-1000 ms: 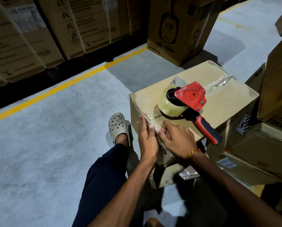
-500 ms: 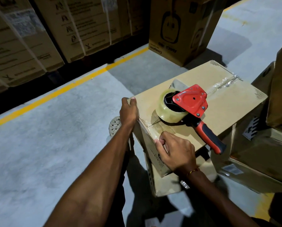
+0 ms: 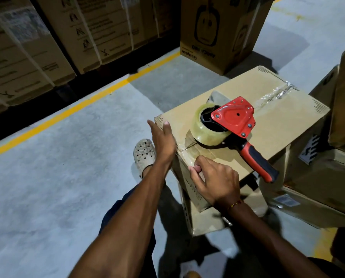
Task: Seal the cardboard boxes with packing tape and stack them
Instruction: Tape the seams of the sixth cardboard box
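Cardboard fills your head view: the box (image 3: 267, 109) you are sealing sits on top of another box (image 3: 209, 221), with more cartons stacked just beside it on your right. Clear packing tape (image 3: 275, 95) runs along the top seam and folds over the near edge. On the lid rests the red tape dispenser (image 3: 235, 121), its roll of clear tape (image 3: 205, 135) toward you and its red-and-black handle (image 3: 257, 163) sticking out past the box's right edge. Your left hand (image 3: 162, 141) lies against the box's near left corner, fingers straight, its grip apart and holding nothing. Your right hand (image 3: 215, 181) has its fingers curled, pinching the tape end against the near side of the box just below the top edge. Your shoe (image 3: 144, 155) stands on the grey floor (image 3: 57, 177) beside the box, and a yellow line (image 3: 71, 111) crosses the floor beyond.
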{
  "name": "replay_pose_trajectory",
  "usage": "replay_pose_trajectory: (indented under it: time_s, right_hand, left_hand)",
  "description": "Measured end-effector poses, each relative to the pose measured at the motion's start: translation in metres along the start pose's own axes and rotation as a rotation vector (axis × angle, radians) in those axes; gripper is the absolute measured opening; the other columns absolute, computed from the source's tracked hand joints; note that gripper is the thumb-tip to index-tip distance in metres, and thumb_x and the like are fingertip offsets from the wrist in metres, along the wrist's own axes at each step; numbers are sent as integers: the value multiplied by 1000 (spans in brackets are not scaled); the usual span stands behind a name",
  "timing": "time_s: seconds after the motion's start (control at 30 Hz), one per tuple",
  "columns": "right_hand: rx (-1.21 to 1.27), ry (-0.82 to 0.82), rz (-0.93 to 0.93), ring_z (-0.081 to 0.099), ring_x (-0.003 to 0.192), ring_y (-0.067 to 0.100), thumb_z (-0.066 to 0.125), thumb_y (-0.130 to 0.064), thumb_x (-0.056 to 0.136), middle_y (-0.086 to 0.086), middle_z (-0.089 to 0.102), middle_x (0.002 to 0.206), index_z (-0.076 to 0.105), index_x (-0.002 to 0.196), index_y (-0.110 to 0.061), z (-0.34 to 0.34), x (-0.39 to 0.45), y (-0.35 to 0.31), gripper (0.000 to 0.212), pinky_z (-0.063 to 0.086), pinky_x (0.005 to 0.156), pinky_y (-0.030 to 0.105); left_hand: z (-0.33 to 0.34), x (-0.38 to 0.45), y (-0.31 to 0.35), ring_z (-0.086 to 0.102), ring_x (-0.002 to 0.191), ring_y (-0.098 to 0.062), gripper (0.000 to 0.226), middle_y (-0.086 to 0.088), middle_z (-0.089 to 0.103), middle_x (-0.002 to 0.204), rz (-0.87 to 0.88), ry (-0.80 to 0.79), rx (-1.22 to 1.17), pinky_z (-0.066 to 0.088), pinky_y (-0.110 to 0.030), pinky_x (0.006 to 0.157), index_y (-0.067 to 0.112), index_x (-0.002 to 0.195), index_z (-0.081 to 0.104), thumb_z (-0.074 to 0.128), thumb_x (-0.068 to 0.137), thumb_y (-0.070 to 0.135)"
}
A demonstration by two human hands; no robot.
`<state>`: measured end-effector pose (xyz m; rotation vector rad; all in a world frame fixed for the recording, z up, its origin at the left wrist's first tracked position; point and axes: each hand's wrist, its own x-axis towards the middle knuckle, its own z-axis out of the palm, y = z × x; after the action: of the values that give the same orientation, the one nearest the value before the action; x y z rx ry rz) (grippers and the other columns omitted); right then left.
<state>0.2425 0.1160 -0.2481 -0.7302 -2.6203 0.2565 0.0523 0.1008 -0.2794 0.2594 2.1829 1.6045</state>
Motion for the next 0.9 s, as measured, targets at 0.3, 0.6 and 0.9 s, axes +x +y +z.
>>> replay_pose_trajectory:
  time_s: [0.3,0.6,0.9]
  right_hand:
    - [190,-87,-12,54,64,25,61,-28,97,-7,53,74,49,88,-22,-17,0,9,16,39,54,37]
    - [-86,-104,71,44,116,26,62,-28,96,-1,53,124,62,122,-26,-46,-66,49,26,51,86,41]
    - [-108,-24,-72,53,125,28,72,-23,92,2,65,121,69,112,-18,-43,-59,46,21,53,97,41]
  left_hand:
    - [1,-96,-20,-9,155,-19,69,-11,-9,168,157,-127,260,-6,-31,125,8,160,-4,32,109,38]
    - [-21,-169,-8,55,117,-24,51,-8,59,126,357,-102,405,44,-38,99,18,150,42,54,102,33]
    - [-31,-186,-3,66,88,-20,42,-2,71,100,598,-272,582,52,-34,77,22,133,59,66,96,40]
